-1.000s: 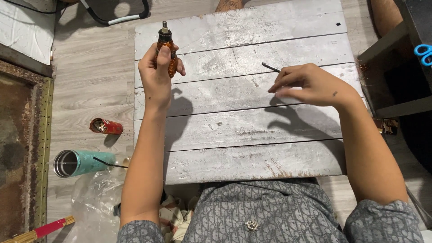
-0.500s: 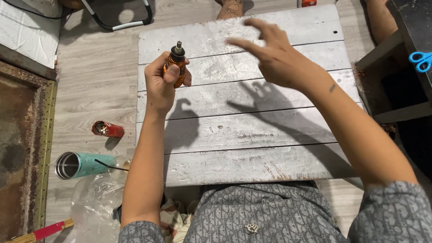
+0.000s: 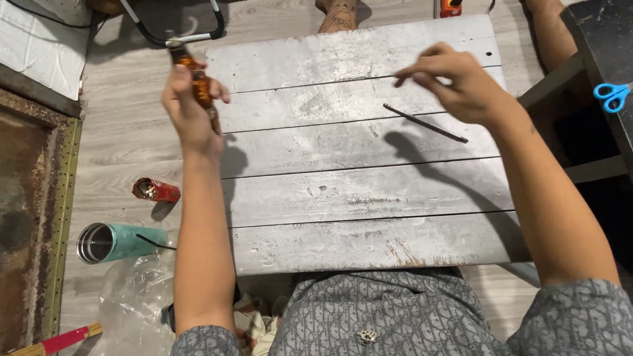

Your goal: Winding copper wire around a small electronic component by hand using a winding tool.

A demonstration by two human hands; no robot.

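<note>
Head view looks straight down on my work: nearest is the grey patterned shirt [image 3: 369,310], then the whitewashed plank table [image 3: 356,198], its boards rough and scuffed, running left to right. Off its left edge on the pale wood floor lie a teal metal tumbler [image 3: 112,242] on its side, a small red can [image 3: 155,190], and crumpled clear plastic [image 3: 132,296]. My left hand [image 3: 188,109] is closed around an orange-brown rotary tool [image 3: 198,82], a rounded, glossy cylinder held past the table's left edge; its long axis runs up the frame, tilted slightly left, with the dark nose end pointing away from me. My right hand [image 3: 455,82] hovers over the far boards, fingers loosely pinched together; I cannot tell whether anything sits between them. Just beneath it a thin dark rod [image 3: 425,123] lies flat on the table, slanting from upper left to lower right. Blue scissors [image 3: 613,95] rest on the dark shelf at far right.
</note>
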